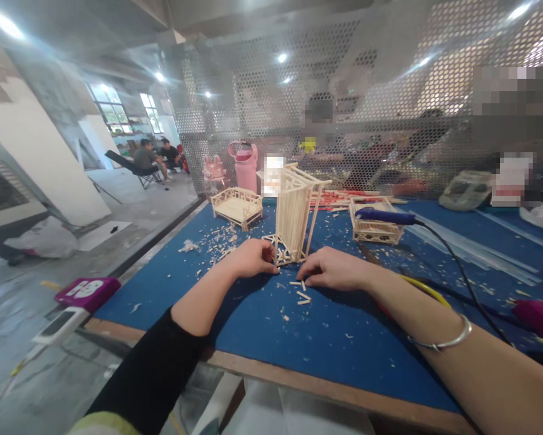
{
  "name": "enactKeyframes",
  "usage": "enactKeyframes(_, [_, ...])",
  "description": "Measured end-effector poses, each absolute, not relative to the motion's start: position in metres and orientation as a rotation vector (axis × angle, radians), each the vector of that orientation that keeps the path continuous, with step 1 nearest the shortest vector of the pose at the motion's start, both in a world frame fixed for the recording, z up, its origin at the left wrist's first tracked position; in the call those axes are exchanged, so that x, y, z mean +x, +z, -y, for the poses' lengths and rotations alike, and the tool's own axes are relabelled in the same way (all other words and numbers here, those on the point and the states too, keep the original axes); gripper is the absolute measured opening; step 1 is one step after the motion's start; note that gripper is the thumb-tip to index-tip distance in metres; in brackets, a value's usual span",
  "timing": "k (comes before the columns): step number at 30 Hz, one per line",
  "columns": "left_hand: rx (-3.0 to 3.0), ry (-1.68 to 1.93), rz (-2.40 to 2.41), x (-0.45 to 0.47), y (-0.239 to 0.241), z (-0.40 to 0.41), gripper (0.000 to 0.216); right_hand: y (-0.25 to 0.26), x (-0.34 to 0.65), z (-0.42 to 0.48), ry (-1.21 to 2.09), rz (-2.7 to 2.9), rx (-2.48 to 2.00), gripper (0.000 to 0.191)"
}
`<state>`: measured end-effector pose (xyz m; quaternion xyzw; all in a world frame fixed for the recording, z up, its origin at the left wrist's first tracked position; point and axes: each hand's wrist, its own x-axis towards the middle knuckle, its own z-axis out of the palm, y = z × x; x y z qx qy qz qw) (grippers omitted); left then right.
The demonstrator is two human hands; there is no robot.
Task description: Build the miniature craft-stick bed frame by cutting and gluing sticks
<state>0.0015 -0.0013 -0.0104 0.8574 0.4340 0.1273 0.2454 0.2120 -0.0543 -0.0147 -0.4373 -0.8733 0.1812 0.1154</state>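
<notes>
Blue-covered desk carries an upright stick frame at its middle, the left hand pinching the frame's base to steady it while the right hand rests curled, holding nothing visible, beside loose sticks.

The location was a craft workshop: a blue-covered work surface carried wood shavings, miniature stick furniture, a corded glue tool, perforated metal partition, bare concrete floor.

Head-worn view, looking forward and down, close over blue table
</notes>
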Motion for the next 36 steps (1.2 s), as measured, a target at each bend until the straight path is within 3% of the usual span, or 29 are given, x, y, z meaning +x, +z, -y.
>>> enactKeyframes(7, [2.332, 0.356, -1.158, -0.001, -0.010, 0.000, 0.030, -0.009, 0.217, 0.055, 0.623, 2.527, -1.296, 0.013])
enactKeyframes(10, [2.316, 0.365, -1.160, -0.003, -0.004, 0.003, 0.022, -0.005, 0.221, 0.057, 0.872, 2.352, -1.296, 0.011])
enactKeyframes(14, [2.257, 0.475, -1.209, -0.005, 0.006, 0.007, 0.030, -0.005, 0.221, 0.056, 1.091, 2.138, -1.254, 0.005])
enactKeyframes(20, [2.309, 0.545, -1.104, -0.005, 0.008, 0.009, 0.028, -0.004, 0.210, 0.056, 0.790, 2.072, -1.202, 0.013])
enactKeyframes(28, [2.375, 0.549, -1.135, -0.005, 0.009, 0.009, 0.026, -0.018, 0.184, 0.052, -0.031, 2.073, -1.211, 0.022])
enactKeyframes(36, [2.311, 0.639, -1.120, 0.000, 0.009, 0.015, 0.025, -0.027, 0.179, 0.049, -0.064, 1.959, -1.240, 0.020])
